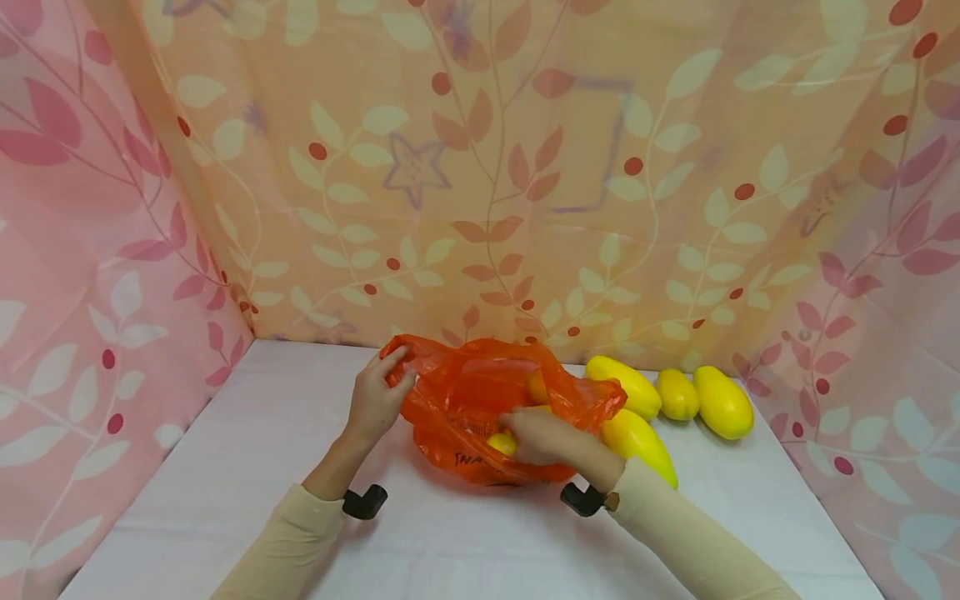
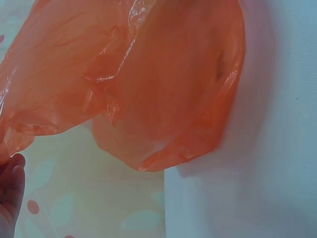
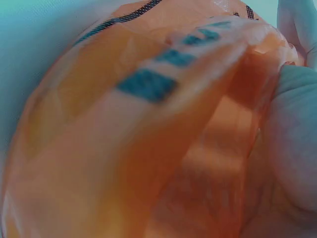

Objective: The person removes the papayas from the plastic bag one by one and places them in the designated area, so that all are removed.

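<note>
A thin orange plastic bag (image 1: 450, 454) with dark lettering sits on the white table, its mouth spread upward. My left hand (image 1: 377, 398) pinches the rim at the bag's far left; in the left wrist view, its fingertips (image 2: 18, 161) meet the plastic. My right hand (image 1: 536, 435) reaches into the mouth from the right, fingers bent beside an oblong yellow fruit (image 1: 502, 444). In the right wrist view, the thumb (image 3: 297, 134) lies against the bag's edge; I cannot tell what the fingers grip. Another yellow fruit (image 1: 537, 387) shows through the bag's right side.
Right of the bag lie more yellow fruits: one against its side (image 1: 637, 443), one behind it (image 1: 624, 387), a smaller one (image 1: 677, 394) and one at the far right (image 1: 723, 402). Leaf-patterned curtains (image 1: 480, 167) close off the back and sides of the table (image 1: 450, 550).
</note>
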`<control>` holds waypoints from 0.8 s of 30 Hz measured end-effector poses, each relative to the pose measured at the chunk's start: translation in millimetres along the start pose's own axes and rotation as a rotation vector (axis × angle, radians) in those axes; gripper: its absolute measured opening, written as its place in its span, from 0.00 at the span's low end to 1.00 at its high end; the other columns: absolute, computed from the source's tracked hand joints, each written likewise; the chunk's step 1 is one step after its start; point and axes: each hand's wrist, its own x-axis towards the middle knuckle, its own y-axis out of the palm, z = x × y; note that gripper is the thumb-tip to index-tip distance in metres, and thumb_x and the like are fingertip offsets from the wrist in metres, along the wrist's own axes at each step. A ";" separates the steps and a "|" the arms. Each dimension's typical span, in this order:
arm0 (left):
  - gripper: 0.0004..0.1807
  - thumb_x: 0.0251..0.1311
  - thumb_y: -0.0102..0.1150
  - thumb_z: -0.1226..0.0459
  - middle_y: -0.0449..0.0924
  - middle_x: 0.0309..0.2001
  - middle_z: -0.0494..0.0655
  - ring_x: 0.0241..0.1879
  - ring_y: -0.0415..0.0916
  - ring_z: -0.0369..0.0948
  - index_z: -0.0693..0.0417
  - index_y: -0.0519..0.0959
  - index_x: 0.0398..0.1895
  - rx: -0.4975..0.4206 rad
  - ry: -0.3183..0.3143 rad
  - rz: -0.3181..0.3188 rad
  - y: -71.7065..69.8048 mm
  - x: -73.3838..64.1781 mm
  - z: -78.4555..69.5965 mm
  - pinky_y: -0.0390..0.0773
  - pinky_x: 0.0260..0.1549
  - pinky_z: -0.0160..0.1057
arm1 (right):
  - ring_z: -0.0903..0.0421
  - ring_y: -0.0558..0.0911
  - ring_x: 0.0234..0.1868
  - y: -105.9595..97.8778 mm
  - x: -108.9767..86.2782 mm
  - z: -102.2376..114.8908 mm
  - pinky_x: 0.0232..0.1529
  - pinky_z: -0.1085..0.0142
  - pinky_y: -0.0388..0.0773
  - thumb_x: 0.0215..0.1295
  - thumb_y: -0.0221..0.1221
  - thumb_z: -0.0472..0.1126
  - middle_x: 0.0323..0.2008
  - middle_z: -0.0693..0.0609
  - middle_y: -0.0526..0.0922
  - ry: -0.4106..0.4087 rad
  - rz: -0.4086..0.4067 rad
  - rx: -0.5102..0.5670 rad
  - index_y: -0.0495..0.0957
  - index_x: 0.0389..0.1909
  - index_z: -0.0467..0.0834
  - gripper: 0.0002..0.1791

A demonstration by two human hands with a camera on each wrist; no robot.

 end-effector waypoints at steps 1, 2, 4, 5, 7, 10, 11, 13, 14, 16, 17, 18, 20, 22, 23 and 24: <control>0.23 0.62 0.60 0.69 0.74 0.61 0.63 0.56 0.76 0.57 0.64 0.75 0.61 0.001 0.000 0.000 0.1 0.0 0.0 0.81 0.49 0.52 | 0.56 0.73 0.36 0.6 -0.4 0.3 0.47 0.62 0.78 0.57 0.64 0.36 0.34 0.55 0.77 0.000 0.006 -0.012 0.79 0.49 0.46 0.17; 0.23 0.62 0.60 0.69 0.74 0.61 0.63 0.56 0.76 0.57 0.64 0.75 0.61 -0.001 -0.004 0.002 0.3 -0.1 0.1 0.81 0.49 0.52 | 0.56 0.73 0.36 1.1 -0.6 0.6 0.47 0.62 0.78 0.57 0.64 0.36 0.33 0.56 0.77 0.003 0.011 -0.021 0.79 0.48 0.47 0.17; 0.23 0.62 0.60 0.69 0.74 0.61 0.63 0.56 0.76 0.57 0.64 0.75 0.61 0.000 -0.007 0.002 0.4 -0.4 -0.1 0.81 0.49 0.52 | 0.56 0.72 0.36 2.1 -1.0 1.4 0.48 0.61 0.78 0.57 0.64 0.35 0.33 0.56 0.77 0.008 0.027 -0.038 0.78 0.48 0.47 0.17; 0.23 0.62 0.60 0.69 0.74 0.61 0.64 0.56 0.76 0.57 0.64 0.75 0.61 0.000 -0.007 0.004 0.6 -0.6 -0.3 0.81 0.48 0.52 | 0.56 0.72 0.36 2.2 -1.2 1.8 0.48 0.61 0.78 0.57 0.64 0.34 0.33 0.56 0.77 0.015 0.036 -0.040 0.78 0.48 0.48 0.17; 0.23 0.62 0.60 0.68 0.74 0.61 0.64 0.56 0.76 0.57 0.65 0.75 0.60 0.001 -0.004 0.008 1.3 -1.0 -1.1 0.81 0.49 0.52 | 0.56 0.73 0.36 2.9 -1.0 2.7 0.49 0.61 0.78 0.57 0.64 0.34 0.33 0.56 0.77 0.027 0.056 -0.046 0.77 0.49 0.48 0.18; 0.22 0.62 0.59 0.68 0.75 0.60 0.64 0.54 0.77 0.57 0.65 0.76 0.60 0.006 0.012 0.011 2.7 -1.7 -2.3 0.81 0.49 0.52 | 0.56 0.73 0.36 3.9 -1.0 3.8 0.50 0.60 0.79 0.56 0.66 0.34 0.33 0.56 0.77 0.049 0.081 -0.042 0.76 0.50 0.48 0.20; 0.22 0.62 0.60 0.68 0.75 0.60 0.64 0.54 0.77 0.57 0.65 0.76 0.60 0.008 0.017 0.010 3.1 -1.8 -2.7 0.81 0.49 0.52 | 0.56 0.73 0.36 4.1 -1.2 4.2 0.50 0.60 0.79 0.56 0.66 0.34 0.33 0.56 0.77 0.054 0.086 -0.041 0.76 0.50 0.49 0.20; 0.22 0.61 0.60 0.68 0.75 0.60 0.64 0.54 0.77 0.57 0.65 0.77 0.59 0.012 0.024 0.004 3.7 -2.1 -3.3 0.81 0.50 0.52 | 0.56 0.73 0.36 4.9 -1.3 4.5 0.50 0.61 0.79 0.55 0.67 0.35 0.33 0.56 0.77 0.052 0.087 -0.041 0.76 0.49 0.49 0.20; 0.22 0.61 0.60 0.68 0.75 0.60 0.64 0.53 0.78 0.57 0.65 0.77 0.59 0.013 0.024 0.000 3.7 -2.3 -3.5 0.81 0.50 0.52 | 0.56 0.73 0.36 5.4 -1.2 4.4 0.50 0.61 0.79 0.55 0.67 0.35 0.33 0.57 0.77 0.050 0.087 -0.041 0.76 0.48 0.49 0.20; 0.22 0.61 0.60 0.68 0.75 0.59 0.64 0.54 0.78 0.57 0.65 0.77 0.59 0.015 0.022 -0.005 3.7 -2.7 -3.7 0.81 0.50 0.52 | 0.57 0.73 0.35 5.8 -1.4 4.3 0.49 0.62 0.78 0.55 0.67 0.36 0.32 0.57 0.77 0.040 0.087 -0.043 0.76 0.47 0.50 0.18; 0.22 0.61 0.60 0.68 0.75 0.60 0.64 0.54 0.78 0.57 0.65 0.77 0.59 0.015 0.019 -0.004 3.7 -2.9 -3.7 0.81 0.49 0.52 | 0.57 0.73 0.35 6.0 -1.1 4.1 0.48 0.62 0.78 0.56 0.67 0.36 0.32 0.57 0.77 0.032 0.088 -0.047 0.76 0.47 0.49 0.18; 0.22 0.61 0.60 0.68 0.75 0.60 0.64 0.53 0.78 0.57 0.65 0.77 0.59 0.016 0.016 -0.003 3.6 -3.2 -3.7 0.81 0.49 0.52 | 0.57 0.73 0.35 5.7 -1.0 3.9 0.48 0.62 0.78 0.56 0.67 0.35 0.32 0.57 0.76 0.027 0.091 -0.051 0.76 0.46 0.49 0.18; 0.22 0.61 0.60 0.68 0.75 0.60 0.64 0.53 0.78 0.57 0.65 0.76 0.59 0.017 0.012 -0.001 3.5 -3.7 -3.9 0.81 0.49 0.52 | 0.57 0.73 0.35 5.3 -0.6 3.8 0.47 0.63 0.78 0.56 0.67 0.35 0.31 0.57 0.76 0.023 0.103 -0.055 0.75 0.46 0.49 0.18; 0.22 0.61 0.60 0.68 0.75 0.60 0.65 0.53 0.78 0.57 0.65 0.76 0.59 0.019 0.012 -0.001 3.5 -3.9 -4.1 0.81 0.49 0.52 | 0.57 0.73 0.35 4.9 0.1 3.5 0.46 0.64 0.78 0.55 0.66 0.34 0.31 0.57 0.76 0.021 0.114 -0.063 0.75 0.46 0.50 0.18; 0.22 0.61 0.60 0.68 0.75 0.59 0.65 0.52 0.78 0.57 0.65 0.76 0.59 0.019 0.014 -0.002 3.4 -4.0 -4.2 0.81 0.49 0.52 | 0.57 0.73 0.35 4.8 0.5 3.4 0.46 0.64 0.78 0.55 0.66 0.34 0.31 0.57 0.76 0.017 0.116 -0.067 0.75 0.46 0.50 0.18; 0.22 0.61 0.60 0.68 0.75 0.59 0.65 0.52 0.78 0.57 0.65 0.77 0.59 0.020 0.017 -0.004 3.3 -4.0 -4.3 0.81 0.49 0.52 | 0.57 0.73 0.35 4.6 0.7 3.0 0.46 0.64 0.78 0.55 0.66 0.34 0.31 0.57 0.76 0.013 0.116 -0.068 0.76 0.46 0.50 0.18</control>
